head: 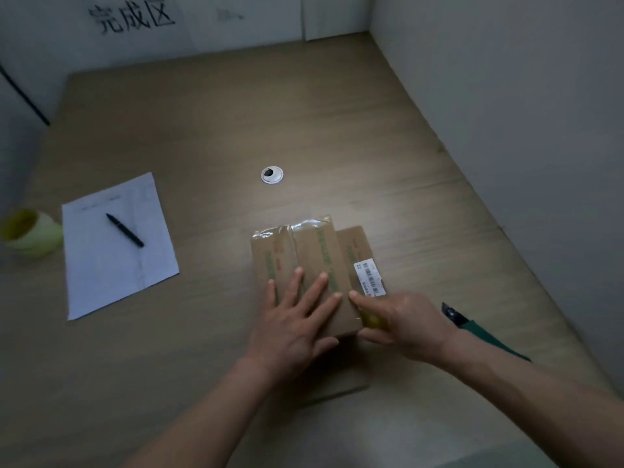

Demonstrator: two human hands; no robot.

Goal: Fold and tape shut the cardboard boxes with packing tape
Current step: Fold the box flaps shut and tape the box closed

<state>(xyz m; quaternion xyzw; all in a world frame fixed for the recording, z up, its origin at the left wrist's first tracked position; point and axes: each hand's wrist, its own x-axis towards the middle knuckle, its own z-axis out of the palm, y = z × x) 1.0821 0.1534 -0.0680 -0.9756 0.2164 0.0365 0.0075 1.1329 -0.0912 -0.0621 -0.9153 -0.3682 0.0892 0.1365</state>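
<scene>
Low centre of the frame, the left hand [297,319] presses spread, straight fingers on the taped cardboard box [314,265]; the right hand [401,327] grips a yellowish tape roll [371,320], fingers curled round it.

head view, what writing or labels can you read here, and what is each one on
"完成区": large black characters on the white sheet on the back wall.
White barcode label on the brown cardboard box: bars show, print too small to read.
Green and red print on the box top: too blurred to read.
White paper sheet with a black pen: faint lines, unreadable.
</scene>
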